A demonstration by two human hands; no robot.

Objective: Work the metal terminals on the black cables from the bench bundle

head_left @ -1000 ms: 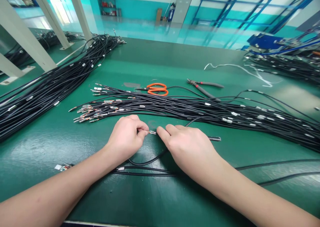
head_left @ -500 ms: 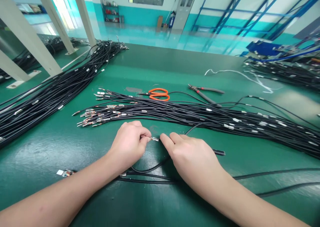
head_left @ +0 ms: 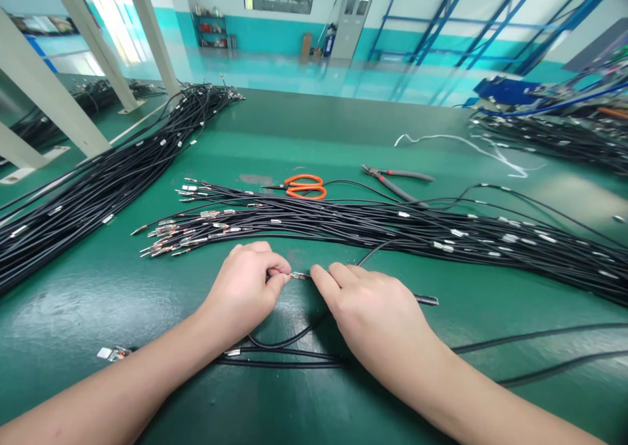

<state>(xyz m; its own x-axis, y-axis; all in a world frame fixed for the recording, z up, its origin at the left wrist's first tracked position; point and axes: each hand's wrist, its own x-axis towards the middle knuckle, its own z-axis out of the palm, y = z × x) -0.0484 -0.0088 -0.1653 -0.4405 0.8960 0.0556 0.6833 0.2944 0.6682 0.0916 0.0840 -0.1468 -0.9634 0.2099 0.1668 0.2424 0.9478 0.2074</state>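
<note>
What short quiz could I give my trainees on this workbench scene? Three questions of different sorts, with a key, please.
1. Multiple choice: what colour are the handles of the scissors?
A) blue
B) orange
C) white

2. True or false: the pliers lie with their handles spread apart.

3. Short answer: what shows in the gap between the left hand and the right hand?

Key:
1. B
2. True
3. A small silvery metal piece, at the left fingertips
</note>
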